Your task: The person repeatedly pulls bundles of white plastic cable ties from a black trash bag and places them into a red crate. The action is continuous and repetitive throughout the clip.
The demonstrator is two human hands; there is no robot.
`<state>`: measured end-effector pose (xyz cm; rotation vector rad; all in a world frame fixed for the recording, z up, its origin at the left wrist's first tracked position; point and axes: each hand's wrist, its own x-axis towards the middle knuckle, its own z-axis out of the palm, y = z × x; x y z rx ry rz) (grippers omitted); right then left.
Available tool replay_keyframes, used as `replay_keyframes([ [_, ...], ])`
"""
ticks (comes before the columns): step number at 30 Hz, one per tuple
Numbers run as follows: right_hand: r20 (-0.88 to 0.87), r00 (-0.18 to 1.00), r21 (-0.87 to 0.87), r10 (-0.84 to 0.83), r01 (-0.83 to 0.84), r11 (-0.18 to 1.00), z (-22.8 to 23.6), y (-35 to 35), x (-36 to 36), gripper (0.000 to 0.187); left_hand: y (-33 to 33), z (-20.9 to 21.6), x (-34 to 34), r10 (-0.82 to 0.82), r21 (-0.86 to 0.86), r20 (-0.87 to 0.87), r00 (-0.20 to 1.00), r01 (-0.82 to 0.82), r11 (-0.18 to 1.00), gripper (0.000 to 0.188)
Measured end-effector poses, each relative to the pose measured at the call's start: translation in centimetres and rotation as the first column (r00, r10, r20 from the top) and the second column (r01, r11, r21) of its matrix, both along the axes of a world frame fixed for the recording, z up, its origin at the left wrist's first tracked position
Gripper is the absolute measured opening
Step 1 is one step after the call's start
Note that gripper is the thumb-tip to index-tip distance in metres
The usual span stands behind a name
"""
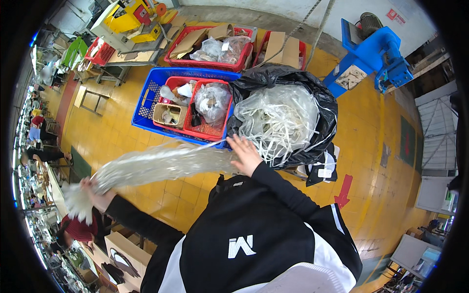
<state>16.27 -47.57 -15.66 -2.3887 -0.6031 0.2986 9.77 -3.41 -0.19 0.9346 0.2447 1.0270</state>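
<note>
A long bundle of whitish, translucent strips (161,163) stretches across in front of me, blurred in its middle. At its left end my left hand (99,194) is closed around it, with a bunched white end hanging below the fist. My right hand (244,154) lies at the bundle's other end, fingers stretched out and apart, against the near edge of a black plastic bag. Inside that black bag (325,105) is a heap of clear plastic and tangled white strips (281,124), some trailing over its near rim.
Left of the bag stands a blue crate (146,97) holding red baskets (205,129) of plastic scraps. More red crates (244,58) with cardboard stand behind. A blue machine (364,58) rises at the far right. Several people sit at worktables along the left; one in red (80,228) is near my left arm.
</note>
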Motion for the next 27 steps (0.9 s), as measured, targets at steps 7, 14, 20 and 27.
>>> replay_keyframes([
  [7,0.054,0.963,-0.244,-0.264,0.269,0.932,-10.3,-5.4,2.8,0.052,9.1,6.2,-13.2,0.896,0.194,0.212,0.39,-0.916,0.352,0.01],
  [14,0.174,0.854,-0.182,-0.49,0.517,0.836,-11.3,-10.4,6.8,0.039,3.6,9.2,-14.1,0.893,-0.083,0.429,-0.138,-0.99,-0.113,0.008],
  [20,0.091,0.882,-0.405,-0.463,0.457,0.792,-12.2,-12.6,9.2,0.023,5.5,11.1,-17.2,0.876,0.009,0.466,-0.123,-0.99,-0.144,0.014],
  [27,0.189,0.816,-0.195,-0.547,0.577,0.793,-12.5,-15.2,9.6,0.021,7.4,11.8,-18.6,0.923,0.278,0.314,0.224,-0.951,0.136,0.02],
])
